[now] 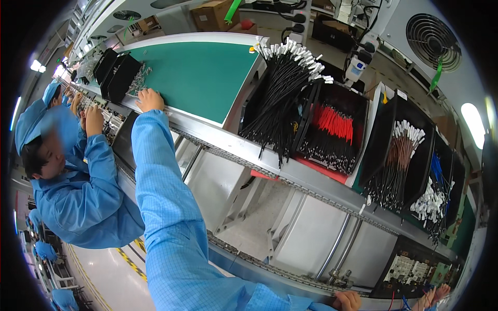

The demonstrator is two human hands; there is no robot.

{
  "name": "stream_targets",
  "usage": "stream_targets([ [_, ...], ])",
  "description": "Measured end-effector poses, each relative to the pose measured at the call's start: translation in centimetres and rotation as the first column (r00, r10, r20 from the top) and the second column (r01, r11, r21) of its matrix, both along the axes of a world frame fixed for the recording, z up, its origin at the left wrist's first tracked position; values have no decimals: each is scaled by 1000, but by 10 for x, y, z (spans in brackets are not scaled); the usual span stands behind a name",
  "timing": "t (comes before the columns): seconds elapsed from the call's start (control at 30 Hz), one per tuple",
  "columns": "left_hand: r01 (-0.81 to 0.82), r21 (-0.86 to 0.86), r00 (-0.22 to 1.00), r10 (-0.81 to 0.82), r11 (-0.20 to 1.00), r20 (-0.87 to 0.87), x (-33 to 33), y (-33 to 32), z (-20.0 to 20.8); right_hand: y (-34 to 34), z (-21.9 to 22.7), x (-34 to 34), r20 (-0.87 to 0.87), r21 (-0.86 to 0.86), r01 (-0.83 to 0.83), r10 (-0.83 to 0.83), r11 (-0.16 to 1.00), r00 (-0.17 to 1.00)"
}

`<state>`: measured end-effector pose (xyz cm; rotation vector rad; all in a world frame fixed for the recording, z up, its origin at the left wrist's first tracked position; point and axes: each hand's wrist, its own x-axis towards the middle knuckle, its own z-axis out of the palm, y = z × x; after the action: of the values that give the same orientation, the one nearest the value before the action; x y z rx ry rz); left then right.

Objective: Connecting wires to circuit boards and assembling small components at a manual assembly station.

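My left arm, in a blue checked sleeve, stretches far to the left. At its end my left hand [150, 100] is closed at the near edge of a green-topped bench [202, 72], with fingers bent. Just beyond it lies a loose pile of small silvery metal parts [139, 79] in front of a black bin [119, 78]. Whatever those fingers hold is too small to see. My right hand [346, 300] shows at the lower edge beside the conveyor's near rail [290, 277]. Its fingers are curled, and what is in them is hidden.
Black bins hold black cables with white connectors [280, 78], red-and-black cables [334, 127], brown cables [402, 155] and blue-and-white cables [433, 194]. A circuit-board unit [410, 269] sits on the conveyor at lower right, near another person's hands [433, 298]. A co-worker in blue [83, 192] works close on the left.
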<state>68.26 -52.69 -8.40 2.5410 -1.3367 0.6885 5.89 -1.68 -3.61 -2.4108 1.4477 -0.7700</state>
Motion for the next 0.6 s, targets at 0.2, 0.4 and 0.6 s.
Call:
stream_targets([
  [0.2,504,-437,862,-468,745,197,21,-3,29,4,-7,10,35,-100,98,-95,990,995],
  [0.4,669,-719,-491,-615,187,-617,-267,149,101,8,-7,0,38,-121,142,-138,982,990],
  [0.6,714,-672,-577,380,-195,-723,-374,345,109,10,-10,-4,75,-215,89,-75,972,994],
])
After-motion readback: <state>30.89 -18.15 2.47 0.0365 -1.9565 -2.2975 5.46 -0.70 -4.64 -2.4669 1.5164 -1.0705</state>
